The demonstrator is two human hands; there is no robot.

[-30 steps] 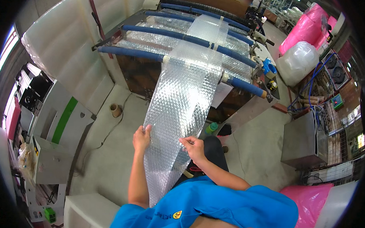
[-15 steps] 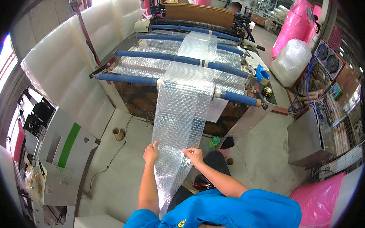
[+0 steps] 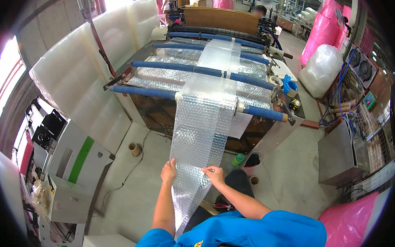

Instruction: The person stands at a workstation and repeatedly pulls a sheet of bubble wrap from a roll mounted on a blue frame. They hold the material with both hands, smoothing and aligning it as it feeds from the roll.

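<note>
A long strip of clear bubble wrap (image 3: 200,132) runs from the machine over the front blue roller (image 3: 262,112) and hangs down toward me. My left hand (image 3: 168,171) is closed on the strip's left edge. On the right side, my right hand (image 3: 214,174) pinches the edge between thumb and fingers. Below my hands the strip narrows and trails down past my left forearm, and its lower end is hidden by my body. Several blue rollers cross the machine, with shiny film lying beneath them.
On the floor stand a cardboard core (image 3: 135,148) with a dark cable beside it, and a green bottle (image 3: 238,159). A grey cabinet with a green stripe (image 3: 80,160) is at left. Blue tape (image 3: 289,86) sits on the machine's right side. Pink rolls (image 3: 322,32) stand far right.
The view has shifted slightly, so the machine appears a little lower and further right. Both hands keep their hold on the bubble wrap, nearly unmoved.
</note>
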